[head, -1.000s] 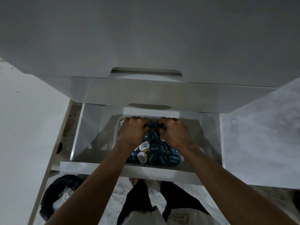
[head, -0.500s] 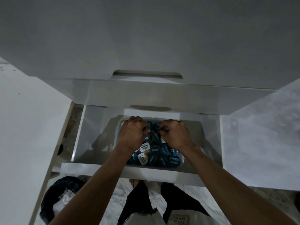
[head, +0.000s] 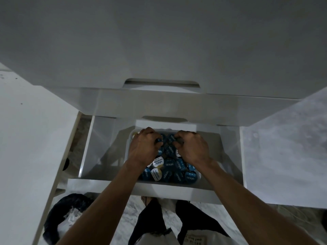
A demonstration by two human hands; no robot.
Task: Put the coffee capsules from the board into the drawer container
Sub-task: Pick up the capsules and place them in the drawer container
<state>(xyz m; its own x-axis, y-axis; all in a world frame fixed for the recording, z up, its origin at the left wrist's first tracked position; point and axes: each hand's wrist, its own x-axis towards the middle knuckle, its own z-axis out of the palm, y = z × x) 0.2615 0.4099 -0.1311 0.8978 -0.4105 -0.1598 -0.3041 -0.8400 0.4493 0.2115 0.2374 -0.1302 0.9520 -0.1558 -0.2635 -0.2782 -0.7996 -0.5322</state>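
An open white drawer [head: 134,189] holds a clear plastic container [head: 127,152] packed with coffee capsules [head: 169,172]; most have blue foil lids, a few white. Both hands reach down into the container's far end. My left hand [head: 144,149] is curled with a blue capsule [head: 159,140] showing at its fingertips. My right hand [head: 192,148] is curled too, fingers closed on a dark capsule [head: 179,139]. The hands hide the capsules beneath them. The board is out of view.
A white cabinet front [head: 159,50] with a handle cut-out overhangs the drawer. White panels flank it on the left [head: 26,138] and right [head: 283,156]. Below are a marbled floor, my dark trouser legs [head: 154,223] and a black bag with white contents [head: 69,216].
Both hands stay curled over the far end of the container, with only a slight shift of the fingers. The view has drifted a little.
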